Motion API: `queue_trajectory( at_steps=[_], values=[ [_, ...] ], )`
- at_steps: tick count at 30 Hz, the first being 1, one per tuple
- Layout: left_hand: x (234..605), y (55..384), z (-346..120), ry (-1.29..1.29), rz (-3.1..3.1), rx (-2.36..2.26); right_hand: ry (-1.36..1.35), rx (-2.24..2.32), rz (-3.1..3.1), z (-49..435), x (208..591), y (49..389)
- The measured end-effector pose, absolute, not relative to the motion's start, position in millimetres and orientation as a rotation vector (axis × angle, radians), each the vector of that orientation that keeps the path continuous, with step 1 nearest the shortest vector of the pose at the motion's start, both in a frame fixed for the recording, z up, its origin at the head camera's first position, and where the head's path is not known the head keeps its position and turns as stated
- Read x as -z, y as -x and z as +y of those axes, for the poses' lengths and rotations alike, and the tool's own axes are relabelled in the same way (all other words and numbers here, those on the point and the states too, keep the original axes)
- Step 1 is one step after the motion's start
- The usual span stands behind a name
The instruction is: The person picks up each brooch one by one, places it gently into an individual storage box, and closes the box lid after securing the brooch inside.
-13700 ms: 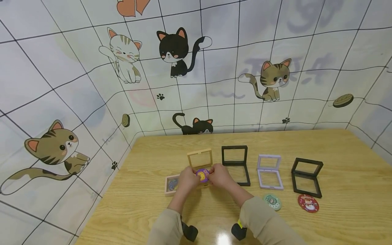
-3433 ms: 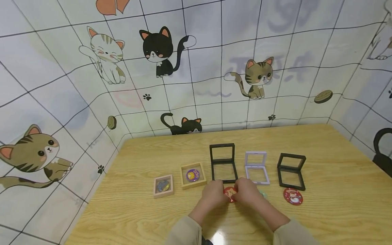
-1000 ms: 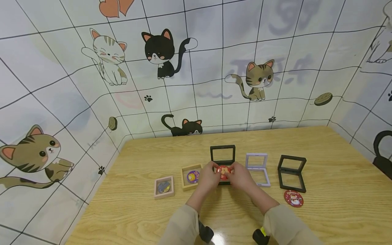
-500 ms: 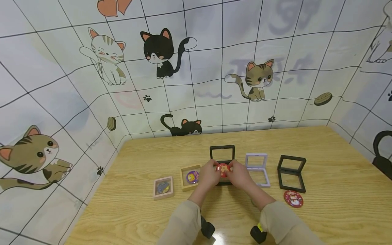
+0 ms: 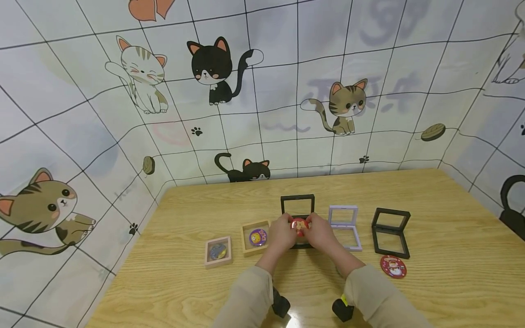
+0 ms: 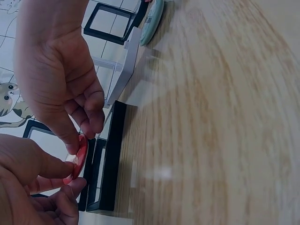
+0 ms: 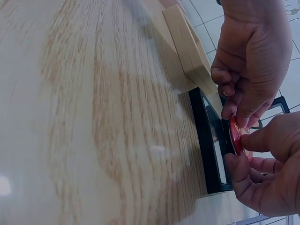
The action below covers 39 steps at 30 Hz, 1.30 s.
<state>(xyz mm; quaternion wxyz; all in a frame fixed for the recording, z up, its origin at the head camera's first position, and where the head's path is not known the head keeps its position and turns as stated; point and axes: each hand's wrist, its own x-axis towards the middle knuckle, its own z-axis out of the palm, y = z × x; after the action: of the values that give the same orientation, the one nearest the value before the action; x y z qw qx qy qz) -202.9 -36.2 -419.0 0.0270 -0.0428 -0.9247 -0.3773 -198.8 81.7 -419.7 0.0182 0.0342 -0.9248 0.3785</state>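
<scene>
Both hands hold a red round badge (image 5: 300, 226) over the lower half of an open black display frame (image 5: 297, 197). The left hand (image 5: 282, 234) pinches its left edge, and the right hand (image 5: 320, 231) pinches the opposite edge. In the left wrist view the badge (image 6: 80, 157) is tilted, with its lower edge close over the black frame (image 6: 112, 159). Thumbs lie on the badge face in the right wrist view, where the badge (image 7: 236, 135) stands beside the frame's rim (image 7: 206, 140). The fingers cover part of the badge.
To the left are a yellow frame (image 5: 245, 239) holding a purple badge (image 5: 258, 237) and a pink frame (image 5: 207, 255) with a grey-blue badge. A lilac frame (image 5: 343, 207) and another black frame (image 5: 391, 211) stand open at right, near a red snowman badge (image 5: 393, 266). A green badge (image 6: 152, 21) lies behind the right forearm.
Earlier both hands held the purple badge at the open yellow frame; it now lies inside, lid down. The red badge came up from the table to the black frame and tilted slightly.
</scene>
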Motion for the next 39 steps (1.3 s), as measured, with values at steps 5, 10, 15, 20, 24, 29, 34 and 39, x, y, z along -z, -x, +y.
queue_trajectory(
  at_steps=[5,10,15,20,24,29,34,39],
  values=[
    [422.3,205.7,-34.7,0.113,-2.865,1.112,-0.093,-1.158,-2.885,81.7,423.7,201.4],
    [422.3,206.5,-33.2,0.102,-2.879,1.083,-0.095,-1.140,-2.888,82.2,425.0,201.5],
    [423.5,206.8,-32.5,0.122,-2.886,1.030,-0.121,-1.095,-2.888,81.9,425.1,201.9],
    [424.3,207.1,-32.3,0.140,-2.888,1.021,-0.136,-1.052,-2.879,80.9,425.5,201.6],
    [423.5,206.8,-32.1,0.133,-2.902,1.003,-0.125,-1.040,-2.883,79.4,425.9,201.7],
    [422.6,206.0,-32.0,0.135,-2.906,1.004,-0.116,-1.014,-2.882,79.4,426.1,201.7],
    [423.8,206.0,-31.6,0.140,-2.911,0.980,-0.126,-0.982,-2.878,80.6,427.0,201.8],
    [423.6,205.7,-30.9,0.130,-2.929,0.966,-0.135,-0.975,-2.880,81.7,427.7,201.6]
  ],
)
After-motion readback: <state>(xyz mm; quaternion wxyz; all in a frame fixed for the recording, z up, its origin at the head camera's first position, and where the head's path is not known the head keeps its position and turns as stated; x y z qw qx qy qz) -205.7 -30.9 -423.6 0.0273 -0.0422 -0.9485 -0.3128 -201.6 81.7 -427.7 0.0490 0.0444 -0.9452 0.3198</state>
